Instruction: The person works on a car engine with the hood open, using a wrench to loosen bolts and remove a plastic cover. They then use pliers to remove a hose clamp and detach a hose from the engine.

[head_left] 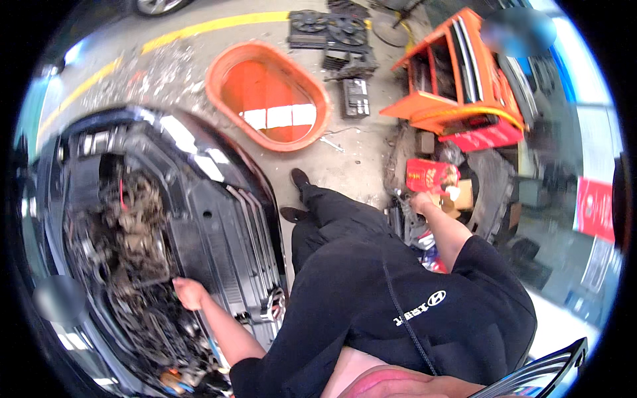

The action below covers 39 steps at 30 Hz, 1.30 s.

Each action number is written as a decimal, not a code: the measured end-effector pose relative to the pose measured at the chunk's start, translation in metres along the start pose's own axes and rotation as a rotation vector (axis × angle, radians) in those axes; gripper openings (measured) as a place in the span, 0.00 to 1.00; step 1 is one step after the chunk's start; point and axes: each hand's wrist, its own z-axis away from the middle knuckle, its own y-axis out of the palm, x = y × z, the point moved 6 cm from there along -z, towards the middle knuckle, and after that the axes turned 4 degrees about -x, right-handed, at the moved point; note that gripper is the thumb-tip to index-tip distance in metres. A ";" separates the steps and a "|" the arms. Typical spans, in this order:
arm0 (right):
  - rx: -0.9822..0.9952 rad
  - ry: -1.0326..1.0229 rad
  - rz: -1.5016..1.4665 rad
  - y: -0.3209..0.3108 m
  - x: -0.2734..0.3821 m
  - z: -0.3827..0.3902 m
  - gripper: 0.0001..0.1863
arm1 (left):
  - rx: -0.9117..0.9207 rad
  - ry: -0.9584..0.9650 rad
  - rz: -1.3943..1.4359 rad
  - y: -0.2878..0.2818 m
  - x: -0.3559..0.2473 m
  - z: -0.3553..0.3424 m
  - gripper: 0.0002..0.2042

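White glare is streaking the water [255,89] and car [206,245]; the right side is glowing pale, the engine [136,232] is lying darker, and the fisheye is bending lines toward a black rim.

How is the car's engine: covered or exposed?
Exposed: the engine shows its bare, brownish parts from above, near the left hand.

The black top [352,292] bears a white emblem [436,298] and lettering [415,314].

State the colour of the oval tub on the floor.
The tub is reddish orange, shown in the head view.
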 end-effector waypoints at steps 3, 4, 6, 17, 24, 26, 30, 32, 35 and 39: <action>0.003 -0.022 -0.063 0.043 0.016 0.027 0.12 | -0.087 -0.029 0.283 -0.012 0.008 -0.011 0.23; 0.035 0.010 -0.091 0.054 0.021 0.047 0.13 | -0.109 0.037 0.271 -0.026 -0.018 -0.003 0.22; -0.022 0.126 -0.322 0.021 0.045 0.077 0.14 | -0.300 0.354 0.382 -0.053 -0.062 0.011 0.21; -0.224 0.331 -1.045 -0.133 -0.020 -0.005 0.18 | 0.463 1.286 0.604 -0.079 -0.390 0.303 0.17; 0.045 0.180 -1.503 -0.154 -0.052 -0.245 0.15 | 0.821 0.883 0.160 0.073 -0.288 0.378 0.17; 0.240 0.158 -1.576 -0.159 -0.047 -0.331 0.17 | 1.240 0.484 -0.196 0.037 -0.267 0.424 0.18; 0.253 0.283 -1.755 -0.225 -0.029 -0.478 0.22 | 1.241 0.201 -0.293 -0.007 -0.228 0.474 0.18; 0.226 0.341 -1.743 -0.254 -0.021 -0.550 0.28 | 1.204 0.119 -0.324 -0.016 -0.219 0.483 0.18; 0.242 0.350 -1.771 -0.291 0.009 -0.638 0.31 | 1.167 -0.014 -0.365 -0.036 -0.220 0.503 0.18; 0.149 0.504 -1.901 -0.312 0.028 -0.696 0.25 | 1.154 -0.109 -0.377 -0.041 -0.235 0.521 0.19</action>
